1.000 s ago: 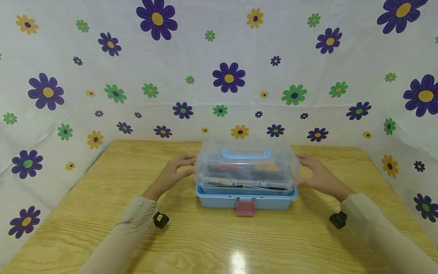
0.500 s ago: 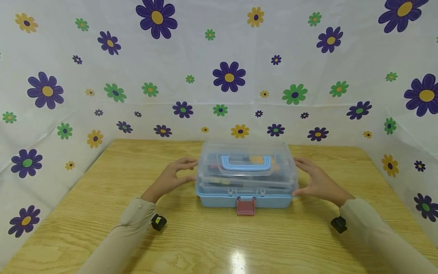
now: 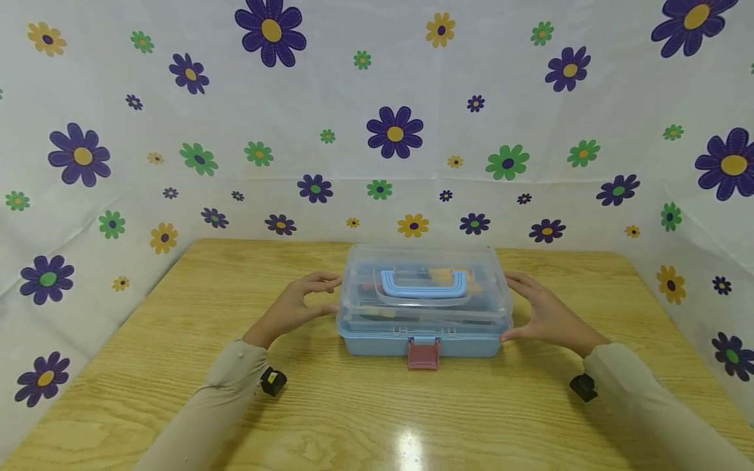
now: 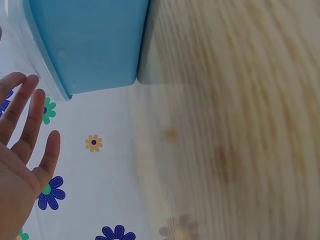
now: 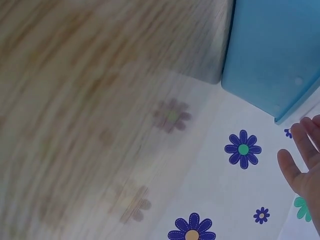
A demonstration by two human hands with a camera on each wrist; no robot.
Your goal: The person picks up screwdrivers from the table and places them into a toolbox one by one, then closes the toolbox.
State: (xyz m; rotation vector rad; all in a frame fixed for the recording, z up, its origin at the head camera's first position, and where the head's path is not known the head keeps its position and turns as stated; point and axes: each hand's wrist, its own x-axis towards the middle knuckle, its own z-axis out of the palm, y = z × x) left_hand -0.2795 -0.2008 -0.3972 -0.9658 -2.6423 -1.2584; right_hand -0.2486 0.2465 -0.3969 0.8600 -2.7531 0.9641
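A toolbox with a light blue base [image 3: 368, 345] stands mid-table in the head view. Its clear lid [image 3: 359, 294] lies down over the base, with a blue handle [image 3: 424, 291] on top. The pink latch [image 3: 423, 355] at the front hangs down, unfastened. Orange and other tool-like shapes show blurrily through the lid. At the box's left end my left hand [image 3: 291, 307] has its fingers spread, the tips at the lid's side. My right hand [image 3: 548, 313] mirrors it at the right end. Both wrist views show extended fingers close to the base's end walls; contact is hard to tell.
The box rests on a wood-grain table [image 3: 377, 412], glossy near the front. A white cloth [image 3: 330, 78] printed with flowers rises behind the table and along both sides. A small black device [image 3: 273, 382] is strapped at each wrist.
The clear lid has come down from a raised tilt onto the blue base, and its handle has swung lower. Both hands have stayed at the box's ends, shifting slightly.
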